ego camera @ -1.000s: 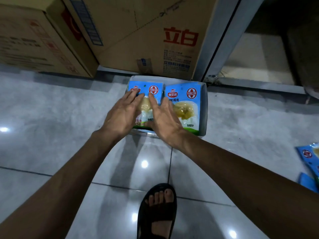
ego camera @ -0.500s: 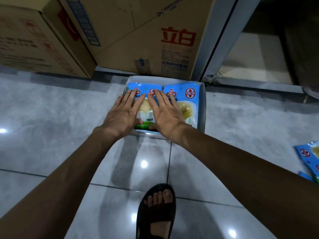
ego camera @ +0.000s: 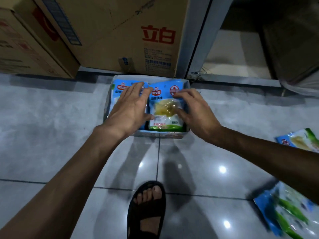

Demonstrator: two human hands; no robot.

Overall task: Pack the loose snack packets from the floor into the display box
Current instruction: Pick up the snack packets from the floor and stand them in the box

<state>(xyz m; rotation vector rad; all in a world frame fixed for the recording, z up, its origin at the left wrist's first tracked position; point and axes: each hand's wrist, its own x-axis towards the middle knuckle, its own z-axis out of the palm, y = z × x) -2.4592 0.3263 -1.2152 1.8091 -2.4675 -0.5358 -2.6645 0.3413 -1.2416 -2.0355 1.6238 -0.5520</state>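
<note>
A shallow display box (ego camera: pixel 165 135) sits on the grey tile floor in front of stacked cartons. Inside it lie two blue snack packets side by side. My left hand (ego camera: pixel 131 109) rests flat, fingers spread, on the left packet (ego camera: pixel 117 90). My right hand (ego camera: pixel 195 111) hovers with curled fingers at the right edge of the right packet (ego camera: pixel 164 107), thumb touching it. More loose blue packets lie on the floor at the right: one at mid height (ego camera: pixel 300 140), another near the bottom corner (ego camera: pixel 286 213).
Large brown cartons (ego camera: pixel 124 37) stand directly behind the box, another carton (ego camera: pixel 25 49) at the left. A grey metal post (ego camera: pixel 196 40) rises at the box's right rear. My sandalled foot (ego camera: pixel 146 209) is on the floor in front of the box.
My right hand has shifted from the middle of the packets to the right packet's right edge. My left hand slid slightly onto the left packet. The view moved closer.
</note>
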